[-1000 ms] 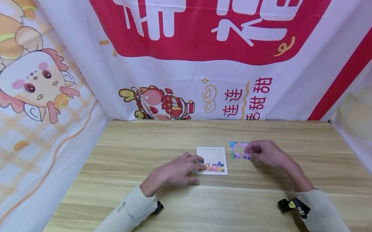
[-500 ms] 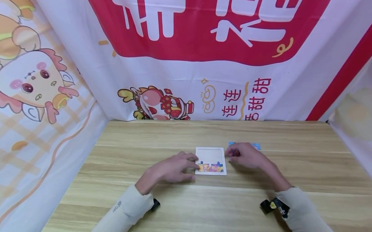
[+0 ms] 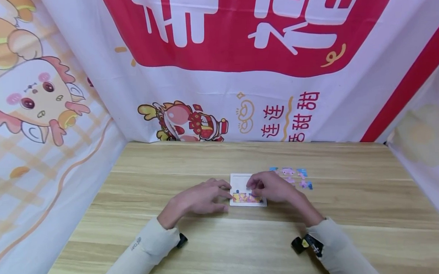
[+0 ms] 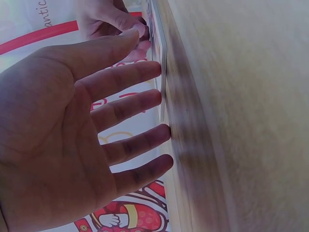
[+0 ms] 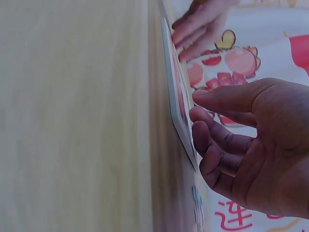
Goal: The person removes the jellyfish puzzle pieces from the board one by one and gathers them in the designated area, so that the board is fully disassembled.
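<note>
A white square tray (image 3: 249, 205) lies on the table, with joined colourful puzzle pieces (image 3: 243, 198) along its near side. My left hand (image 3: 203, 198) is open, its fingertips resting at the tray's left edge; the left wrist view shows the palm (image 4: 53, 125) with spread fingers. Over the tray's right part, my right hand (image 3: 273, 187) has thumb and index finger brought together in a pinch on what seems a puzzle piece, mostly hidden by the fingers. In the right wrist view that hand (image 5: 260, 140) has its other fingers curled close to the tray (image 5: 177, 104).
Several loose puzzle pieces (image 3: 302, 173) in pink and blue lie on the wooden table (image 3: 223, 249), right of the tray and partly behind my right hand. A printed cloth (image 3: 188, 85) hangs along the table's back edge, with another at the left.
My right hand has moved left from the loose pieces to over the tray, uncovering pieces at the right. My left hand has shifted slightly left, its fingers drawn back to the tray's edge.
</note>
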